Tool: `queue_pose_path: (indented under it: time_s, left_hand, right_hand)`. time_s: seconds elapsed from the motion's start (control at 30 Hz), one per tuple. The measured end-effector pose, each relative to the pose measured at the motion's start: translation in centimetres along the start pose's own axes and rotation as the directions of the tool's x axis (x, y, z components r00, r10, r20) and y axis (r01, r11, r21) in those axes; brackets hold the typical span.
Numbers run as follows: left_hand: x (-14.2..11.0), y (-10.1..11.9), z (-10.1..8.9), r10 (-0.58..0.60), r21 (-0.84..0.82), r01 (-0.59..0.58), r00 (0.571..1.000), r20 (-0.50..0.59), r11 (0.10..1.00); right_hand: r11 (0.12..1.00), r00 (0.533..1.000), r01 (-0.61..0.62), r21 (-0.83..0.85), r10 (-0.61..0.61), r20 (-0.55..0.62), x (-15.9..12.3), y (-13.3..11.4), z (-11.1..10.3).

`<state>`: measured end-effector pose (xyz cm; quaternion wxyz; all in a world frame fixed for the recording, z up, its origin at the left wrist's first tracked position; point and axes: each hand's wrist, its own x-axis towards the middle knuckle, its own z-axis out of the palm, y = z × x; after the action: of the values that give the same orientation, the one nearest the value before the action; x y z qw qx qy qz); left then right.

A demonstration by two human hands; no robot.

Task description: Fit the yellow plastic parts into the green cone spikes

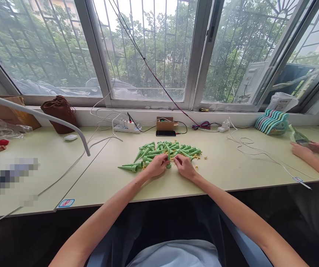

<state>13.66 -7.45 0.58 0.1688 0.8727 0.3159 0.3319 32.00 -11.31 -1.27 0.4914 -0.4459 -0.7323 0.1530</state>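
Observation:
My left hand (157,166) is closed around a green plastic spike (168,153), a tapered cone with a wider collar, its narrow end pointing up. Close beside it on the right, my right hand (186,167) has its thumb and fingers pinched together near the spike's collar; whatever is between them is too small to make out. Behind and around both hands lies a heap of similar green spikes (149,148). One loose spike (128,167) points left at the heap's edge. Small yellow pegs (205,158) are scattered among the spikes and to their right.
Behind the heap are a phone (166,133), a small cardboard box (173,125) and a power strip (127,128). White cables (255,148) cross the table (100,185). Turquoise hangers (272,123) and another person's hands (301,150) are right; a grey curved arm (50,118) and brown pouch (59,113) left.

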Motion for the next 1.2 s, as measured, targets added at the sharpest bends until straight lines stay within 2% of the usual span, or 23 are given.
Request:
queue_pose_path:
  time_s: [0.33, 1.2]
  left_hand:
    - [0.07, -0.09, 0.15, -0.019, -0.020, 0.018, 1.000, -0.009, 1.000]
    - [-0.19, 0.28, -0.13, -0.024, -0.067, 0.024, 1.000, 0.008, 0.997]
  right_hand:
    - [1.000, 0.999, -0.025, -0.003, 0.025, 0.041, 0.08, 0.03, 0.03]
    - [0.998, 0.997, -0.058, 0.017, 0.057, 0.057, 0.14, 0.00, -0.05]
